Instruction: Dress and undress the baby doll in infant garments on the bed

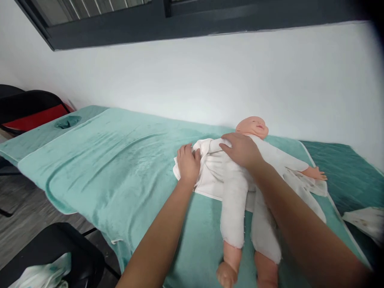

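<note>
A baby doll [234, 216] in white clothing lies on its back, its head against the wall and its legs toward me. A white baby garment [210, 172] is spread under and around the doll's body. With bent fingers, my left hand [189, 163] is closed on the garment's edge at the left, near the doll's covered arm. My right hand [242, 150] rests on the doll's upper chest and shoulder, thumb and fingers apart. The doll's other arm [313, 173] stretches out to the right, its hand bare.
A green cover [120, 160] lies over the long table, with a hole [67, 122] at its left end. A patterned cloth [366, 222] lies at the right. Black chairs [51, 248] stand at the left, the nearest bearing a cloth [45, 274]. A white wall [150, 84] borders the back.
</note>
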Tool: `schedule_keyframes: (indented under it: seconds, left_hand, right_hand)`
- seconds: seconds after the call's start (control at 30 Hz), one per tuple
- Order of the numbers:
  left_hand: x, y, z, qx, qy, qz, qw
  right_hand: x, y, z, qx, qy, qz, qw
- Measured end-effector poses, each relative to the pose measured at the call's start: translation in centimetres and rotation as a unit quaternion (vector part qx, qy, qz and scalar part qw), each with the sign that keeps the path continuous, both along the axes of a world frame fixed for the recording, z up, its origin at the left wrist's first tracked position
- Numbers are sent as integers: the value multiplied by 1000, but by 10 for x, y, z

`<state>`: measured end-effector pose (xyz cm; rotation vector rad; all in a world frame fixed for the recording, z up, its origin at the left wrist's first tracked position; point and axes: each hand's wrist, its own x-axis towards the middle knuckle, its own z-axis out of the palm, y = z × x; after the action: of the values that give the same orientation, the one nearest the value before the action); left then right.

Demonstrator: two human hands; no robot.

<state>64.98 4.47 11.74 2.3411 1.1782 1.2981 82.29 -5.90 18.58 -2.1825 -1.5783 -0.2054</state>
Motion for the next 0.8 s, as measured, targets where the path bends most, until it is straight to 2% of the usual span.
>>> schedule_keyframes:
  seconds: [0.07,0.13,0.27,0.37,0.43,0.6,0.7,0.8]
  left_hand:
    - [-1,3,-2,-10,20,-3,1000]
    - [-1,3,-2,7,31,-38,999]
    - [-1,-4,3,44,17,-127,991]
    - [7,-17,10,34,21,-180,983]
    - [16,-30,16,5,33,-207,978]
    - [48,-57,35,-123,16,-217,968]
    - [62,-61,49,-173,-7,-232,957]
    - [71,-57,63,-203,-13,-252,946]
  right_hand:
    - [3,-23,-3,72,46,-46,995]
    - [6,-47,-9,144,86,-91,982]
    - [13,-81,-27,233,181,-191,936]
    - [16,-91,-35,236,234,-282,900]
    - [20,-95,-35,207,261,-307,892]
    - [36,-106,-31,117,302,-329,887]
    - [43,-108,-32,122,347,-323,872]
    - [43,-105,-36,171,418,-281,847]
